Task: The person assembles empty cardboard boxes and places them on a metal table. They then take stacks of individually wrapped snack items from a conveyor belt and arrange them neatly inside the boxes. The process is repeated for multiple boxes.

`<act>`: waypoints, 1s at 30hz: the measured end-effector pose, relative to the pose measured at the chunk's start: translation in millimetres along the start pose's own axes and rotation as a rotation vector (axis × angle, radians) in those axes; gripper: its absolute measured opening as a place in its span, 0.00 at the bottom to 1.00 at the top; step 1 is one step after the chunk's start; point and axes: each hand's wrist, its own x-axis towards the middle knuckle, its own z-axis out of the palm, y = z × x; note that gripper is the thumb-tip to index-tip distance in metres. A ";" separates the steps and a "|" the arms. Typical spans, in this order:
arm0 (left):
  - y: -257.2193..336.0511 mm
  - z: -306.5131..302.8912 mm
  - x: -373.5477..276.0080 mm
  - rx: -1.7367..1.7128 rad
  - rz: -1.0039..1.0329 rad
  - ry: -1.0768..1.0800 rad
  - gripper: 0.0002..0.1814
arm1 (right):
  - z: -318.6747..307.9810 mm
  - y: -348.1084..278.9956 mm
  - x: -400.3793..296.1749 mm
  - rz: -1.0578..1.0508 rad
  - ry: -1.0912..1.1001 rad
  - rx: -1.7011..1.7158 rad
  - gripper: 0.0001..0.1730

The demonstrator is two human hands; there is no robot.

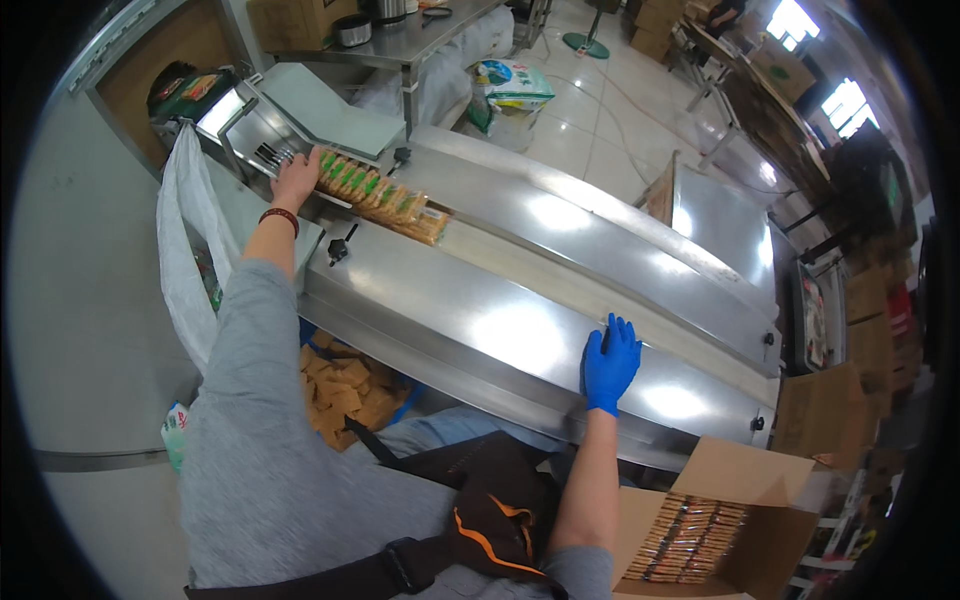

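A row of clear-wrapped packets [375,189], tan with green printing, stands in the channel of a stainless-steel conveyor. My bare left hand [298,178], with a dark red bracelet at the wrist, is at the row's upper-left end, beside the first packets. Its fingers extend over a slotted metal plate [274,155]; the palm side is hidden. Bare belt [525,274] stretches rightward from the row. My right hand [613,366], in a blue glove, lies flat on the near steel guard [480,315], fingertips at the channel edge, holding nothing visible.
An open carton [780,536] at lower right holds stacked packets [688,536]. Tan scraps [352,390] fill a bin below the conveyor's near side. Black knobs [339,250] project from the guards. Beyond stand a steel table [427,37] and a printed sack [514,82]. A person [724,19] is far off.
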 end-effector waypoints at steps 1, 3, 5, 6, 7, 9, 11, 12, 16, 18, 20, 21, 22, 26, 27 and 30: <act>-0.6 0.8 4.2 -0.029 0.037 -0.050 0.45 | 0.9 -1.3 1.4 -0.032 0.043 -0.023 0.23; 5.3 10.9 0.2 -0.035 0.215 -0.110 0.43 | -5.4 -8.8 12.3 0.060 -0.093 0.019 0.20; 36.2 24.4 -22.2 -0.098 0.371 -0.257 0.41 | -6.8 -3.5 24.4 0.033 -0.065 -0.027 0.19; 59.8 28.4 -44.5 -0.154 0.434 -0.372 0.40 | -7.9 1.4 31.9 0.058 -0.122 -0.078 0.20; 77.8 36.1 -66.5 -0.210 0.492 -0.483 0.38 | -7.6 4.3 39.5 0.081 -0.180 -0.125 0.22; 106.6 70.5 -105.9 -0.342 0.662 -0.497 0.33 | 8.2 28.7 44.7 0.052 -0.081 -0.243 0.24; 136.7 106.4 -150.4 -0.518 0.774 -0.527 0.29 | 14.4 64.6 48.1 0.126 -0.178 -0.185 0.28; 143.9 118.1 -174.0 -0.625 0.785 -0.537 0.28 | 12.5 67.0 59.0 0.251 -0.249 -0.105 0.27; 175.9 126.3 -241.3 -0.464 0.940 -0.405 0.37 | 17.2 105.5 58.8 0.365 -0.001 0.367 0.26; 177.4 124.5 -244.0 -0.447 0.871 -0.401 0.46 | 12.2 85.6 58.5 0.451 -0.085 0.709 0.28; 177.0 122.1 -241.7 -0.441 0.834 -0.394 0.52 | -0.5 38.3 58.9 0.451 -0.145 0.924 0.30; 175.6 120.5 -236.9 -0.445 0.835 -0.391 0.54 | -6.5 15.8 57.9 0.409 -0.157 0.966 0.29; 173.3 119.0 -231.0 -0.448 0.837 -0.386 0.55 | -14.6 -5.9 55.4 0.354 -0.179 1.032 0.34; 164.4 128.0 -205.5 -0.518 0.914 -0.331 0.59 | -20.8 -47.3 45.7 0.288 -0.431 0.680 0.53; 167.1 124.0 -209.1 -0.484 0.902 -0.322 0.60 | -57.2 -80.6 45.1 0.281 -0.535 0.697 0.55; 176.2 146.3 -201.5 -0.647 0.828 -0.319 0.60 | -9.1 -66.4 50.0 0.235 -0.490 0.725 0.54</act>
